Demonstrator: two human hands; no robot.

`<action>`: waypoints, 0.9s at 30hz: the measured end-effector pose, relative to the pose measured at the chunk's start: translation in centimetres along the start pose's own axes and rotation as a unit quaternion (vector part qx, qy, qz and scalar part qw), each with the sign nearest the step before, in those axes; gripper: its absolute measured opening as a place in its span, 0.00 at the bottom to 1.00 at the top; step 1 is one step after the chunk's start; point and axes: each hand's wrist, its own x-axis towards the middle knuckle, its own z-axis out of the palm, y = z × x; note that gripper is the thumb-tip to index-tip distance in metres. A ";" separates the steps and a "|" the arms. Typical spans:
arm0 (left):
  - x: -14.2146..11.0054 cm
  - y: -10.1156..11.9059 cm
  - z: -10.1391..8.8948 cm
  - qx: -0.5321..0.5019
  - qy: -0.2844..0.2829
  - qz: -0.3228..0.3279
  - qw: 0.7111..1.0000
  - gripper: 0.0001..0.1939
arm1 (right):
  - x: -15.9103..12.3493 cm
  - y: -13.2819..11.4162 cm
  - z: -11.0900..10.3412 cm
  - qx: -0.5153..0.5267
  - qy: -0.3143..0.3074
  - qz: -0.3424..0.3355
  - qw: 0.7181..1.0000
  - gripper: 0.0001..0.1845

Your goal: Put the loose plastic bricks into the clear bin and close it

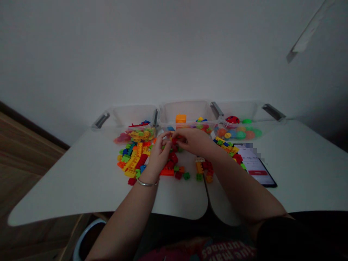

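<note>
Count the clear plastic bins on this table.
3, in a row along the far edge of the white table: one clear plastic bin at left, a second in the middle, a third at right. Others could lie out of view.

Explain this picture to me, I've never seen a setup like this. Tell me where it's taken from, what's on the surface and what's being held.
This picture comes from a camera worn on a person's head, looking forward and down. No machine is involved: the two bare arms are the person's own. The left hand, with a metal bangle at its wrist, and the right hand meet above loose plastic building bricks in many colours, spread on a white table. The fingers hide whatever they may hold, so I can't say what it is. Three clear plastic bins stand at the far side, and the right one contains round coloured balls. A phone lies to the right with its screen lit.
</note>
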 end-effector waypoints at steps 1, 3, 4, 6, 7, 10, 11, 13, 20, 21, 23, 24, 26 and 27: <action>0.0 0.0 0.0 -0.008 -0.009 -0.002 1.000 0.19 | -0.1 0.1 -0.5 0.000 0.024 -0.002 1.000 0.12; 0.0 0.1 -0.1 -0.015 -0.017 -0.011 1.000 0.19 | -0.4 0.2 -1.8 0.012 0.083 -0.011 0.996 0.12; 0.0 0.2 -0.1 -0.007 -0.013 -0.015 1.000 0.18 | -0.6 0.3 -2.4 0.020 0.116 -0.014 0.993 0.12; 0.1 0.3 -0.2 0.016 -0.007 -0.020 1.000 0.17 | -0.9 0.7 -3.6 0.017 0.177 -0.014 0.984 0.12; 0.1 0.3 -0.2 0.029 -0.006 -0.022 0.999 0.16 | -1.0 0.9 -4.1 0.005 0.205 -0.006 0.979 0.12; 0.1 0.0 -0.3 0.073 0.003 -0.022 0.997 0.14 | -1.2 2.2 -4.9 -0.050 0.258 0.044 0.964 0.13; 0.2 -0.1 -0.3 0.088 0.003 -0.018 0.996 0.13 | -1.2 2.6 -5.0 -0.063 0.261 0.063 0.961 0.13; 0.2 -0.4 -0.3 0.115 -0.004 -0.006 0.993 0.12 | -1.1 3.6 -4.9 -0.073 0.250 0.089 0.961 0.13; 0.4 -0.6 -0.4 0.175 -0.044 0.021 0.983 0.11 | -0.5 5.6 -4.0 -0.057 0.166 0.121 0.977 0.13; 0.4 -0.7 -0.4 0.178 -0.045 0.021 0.983 0.12 | -0.5 5.6 -3.9 -0.067 0.157 0.119 0.978 0.14; 0.4 -0.7 -0.4 0.188 -0.048 0.018 0.981 0.12 | -0.3 5.5 -3.9 -0.100 0.131 0.117 0.979 0.14; 0.4 -0.7 -0.4 0.195 -0.050 0.015 0.979 0.12 | -0.3 5.4 -4.0 -0.121 0.113 0.119 0.979 0.16; 0.4 -0.7 -0.4 0.209 -0.058 0.007 0.976 0.13 | -0.1 5.0 -4.1 -0.159 0.080 0.129 0.976 0.19; 0.5 -0.7 -0.4 0.213 -0.061 0.004 0.975 0.13 | -0.1 4.8 -4.1 -0.173 0.069 0.135 0.973 0.20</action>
